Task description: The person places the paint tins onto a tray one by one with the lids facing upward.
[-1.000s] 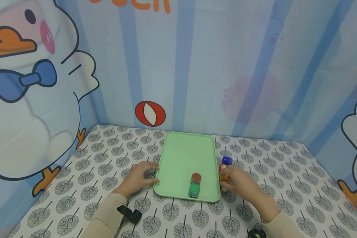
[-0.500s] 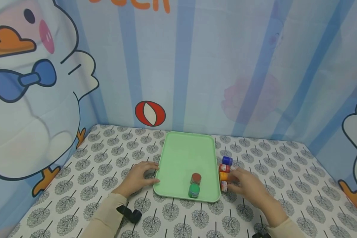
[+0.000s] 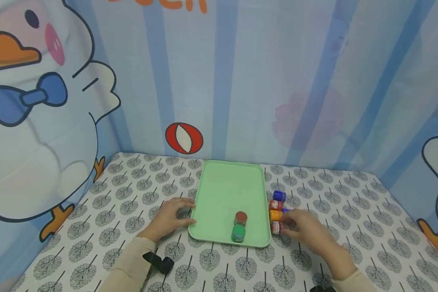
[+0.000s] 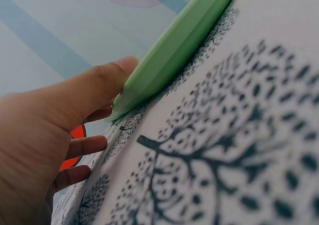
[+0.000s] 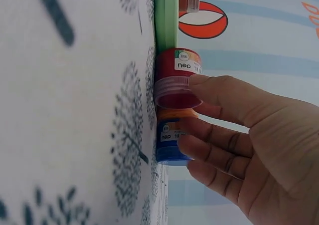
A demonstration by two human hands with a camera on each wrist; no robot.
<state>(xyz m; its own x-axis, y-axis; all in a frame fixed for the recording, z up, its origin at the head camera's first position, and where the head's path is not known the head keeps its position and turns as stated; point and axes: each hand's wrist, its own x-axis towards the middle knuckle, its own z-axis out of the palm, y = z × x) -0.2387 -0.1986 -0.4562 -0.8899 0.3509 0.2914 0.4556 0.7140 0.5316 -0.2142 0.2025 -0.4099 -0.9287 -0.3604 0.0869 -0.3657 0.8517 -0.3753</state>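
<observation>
In the head view my left hand (image 3: pixel 170 215) rests at the left edge of the green tray (image 3: pixel 233 182), its fingers spread apart. The left wrist view shows the thumb (image 4: pixel 112 75) against the tray's rim. On the right, my right hand (image 3: pixel 306 229) is at several small paint jars lying on their sides. Its thumb touches a red jar (image 5: pixel 172 68), and the other fingers are loosely bent beside a blue jar (image 5: pixel 169 140); the index fingertip is hidden. An orange jar (image 3: pixel 275 215), another red jar (image 3: pixel 276 205) and a blue jar (image 3: pixel 279 196) lie farther along the tray.
Inside the tray's near part stand a jar with a reddish-brown top (image 3: pixel 241 217) and a green jar (image 3: pixel 238 232). A tree-patterned cloth (image 3: pixel 127 221) covers the table. Behind it hangs a striped blue curtain (image 3: pixel 252 81) with cartoon prints.
My right hand has drawn back to the right, uncovering the row of jars. A bit of a blue jar now shows beside the orange one. My left hand has stayed at the tray.
</observation>
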